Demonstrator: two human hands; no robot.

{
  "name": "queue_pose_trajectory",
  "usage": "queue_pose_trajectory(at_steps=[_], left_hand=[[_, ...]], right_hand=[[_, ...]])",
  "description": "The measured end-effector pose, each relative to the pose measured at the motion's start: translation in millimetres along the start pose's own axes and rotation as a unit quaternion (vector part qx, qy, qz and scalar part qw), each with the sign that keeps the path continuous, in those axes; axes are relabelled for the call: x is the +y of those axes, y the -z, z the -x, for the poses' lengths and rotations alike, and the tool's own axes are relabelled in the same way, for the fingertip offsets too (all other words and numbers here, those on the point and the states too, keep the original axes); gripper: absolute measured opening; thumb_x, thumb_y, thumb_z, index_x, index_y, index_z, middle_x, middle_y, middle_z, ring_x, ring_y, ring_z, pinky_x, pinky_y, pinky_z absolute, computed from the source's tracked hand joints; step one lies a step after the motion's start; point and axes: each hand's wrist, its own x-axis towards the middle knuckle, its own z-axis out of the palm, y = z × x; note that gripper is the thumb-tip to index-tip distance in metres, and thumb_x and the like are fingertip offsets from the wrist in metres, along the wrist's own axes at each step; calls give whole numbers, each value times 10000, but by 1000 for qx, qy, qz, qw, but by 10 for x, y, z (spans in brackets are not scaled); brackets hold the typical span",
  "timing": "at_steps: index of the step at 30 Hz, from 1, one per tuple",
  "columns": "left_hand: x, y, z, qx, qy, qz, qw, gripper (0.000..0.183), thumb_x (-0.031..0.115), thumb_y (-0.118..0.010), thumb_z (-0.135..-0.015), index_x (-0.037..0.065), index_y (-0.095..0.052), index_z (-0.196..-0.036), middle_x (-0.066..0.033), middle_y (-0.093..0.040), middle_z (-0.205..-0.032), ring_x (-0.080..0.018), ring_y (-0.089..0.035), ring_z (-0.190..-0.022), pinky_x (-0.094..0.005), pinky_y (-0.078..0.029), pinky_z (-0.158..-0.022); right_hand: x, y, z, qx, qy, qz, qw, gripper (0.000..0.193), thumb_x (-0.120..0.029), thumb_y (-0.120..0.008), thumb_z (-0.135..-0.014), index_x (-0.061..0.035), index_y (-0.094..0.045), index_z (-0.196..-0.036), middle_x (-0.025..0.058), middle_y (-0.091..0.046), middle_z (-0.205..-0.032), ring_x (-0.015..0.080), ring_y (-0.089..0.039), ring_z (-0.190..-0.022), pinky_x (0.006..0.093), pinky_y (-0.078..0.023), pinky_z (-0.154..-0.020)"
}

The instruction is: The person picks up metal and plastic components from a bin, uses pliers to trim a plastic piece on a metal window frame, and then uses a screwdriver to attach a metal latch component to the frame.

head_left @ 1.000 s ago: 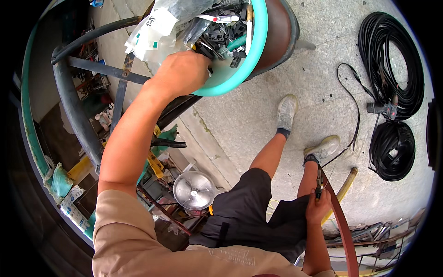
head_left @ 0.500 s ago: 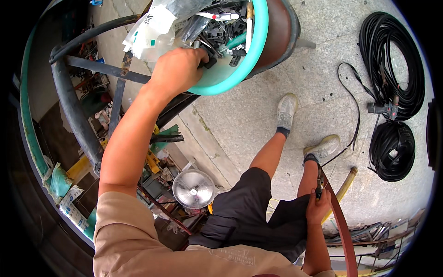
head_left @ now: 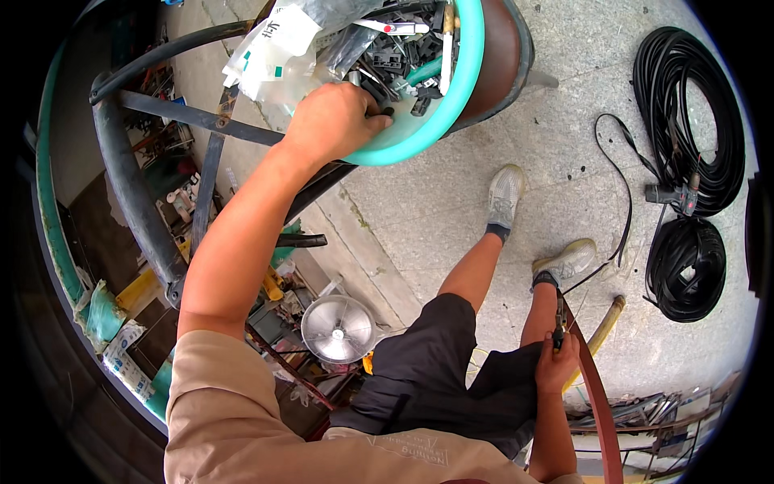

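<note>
My left hand (head_left: 334,121) reaches over the near rim of a teal-edged round basin (head_left: 419,149), its fingers curled inward. At the fingertips a small black piece (head_left: 388,111) shows, partly hidden by the hand. Inside the basin lie many small black plastic parts (head_left: 391,60), a white-handled tool with a red dot (head_left: 395,28), a long white and tan stick (head_left: 447,48) and clear plastic bags (head_left: 282,52). Low at the right, beside my leg, my right hand (head_left: 558,367) is closed around what looks like a pair of pliers (head_left: 558,327), jaws pointing up.
The basin rests on a brown seat (head_left: 500,64) with a black frame (head_left: 193,121). A metal fan (head_left: 339,328) stands below. Black cable coils (head_left: 685,266) and a cordless drill (head_left: 673,196) lie on the floor at right. A red-brown bar (head_left: 597,395) rises beside my right hand.
My left hand has shifted slightly right and down inside the basin, its fingers turned further inward. The black piece shows less than before. The right hand keeps its hold, unmoved.
</note>
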Motion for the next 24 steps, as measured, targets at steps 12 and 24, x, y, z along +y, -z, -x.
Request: queue_pose_trajectory(at_steps=[12, 24], left_hand=[[-234, 194, -61, 7, 60, 257, 965, 328, 284, -524, -1056, 39, -736, -1104, -117, -731, -865, -267, -675, -741, -390, -514, -729], [177, 519, 170, -55, -228, 868, 438, 240, 176, -523, -1129, 65, -625, -1315, 14, -523, -825, -129, -499, -701, -283, -436, -631]], right_hand=[[8, 4, 22, 3, -12, -1, 1000, 220, -186, -770, -1023, 20, -706, -1066, 234, -646, -984, 485, -644, -948, 576, -494, -807], [210, -11, 96, 32, 10, 8, 999, 273, -238, -753, -1058, 17, -665, -1019, 230, -646, -995, 494, -653, -952, 581, -500, -797]])
